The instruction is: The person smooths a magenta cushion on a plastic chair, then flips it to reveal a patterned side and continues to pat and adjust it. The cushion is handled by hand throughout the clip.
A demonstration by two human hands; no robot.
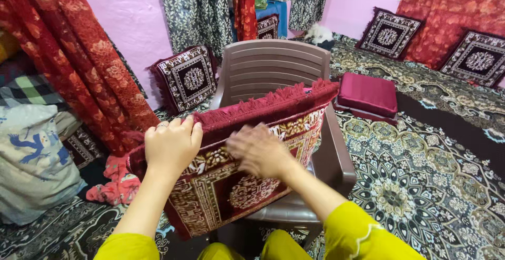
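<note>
Both hands [171, 145] [258, 149] on maroon cushion cover [231, 186]

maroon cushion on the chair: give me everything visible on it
The maroon cushion is square and plush, woven with cream and gold geometric borders and a round medallion, with maroon fringe along its top edge. It stands tilted on the seat of the brown plastic chair. The left hand grips its upper left corner; the right hand, motion-blurred, lies against its front face.
</note>
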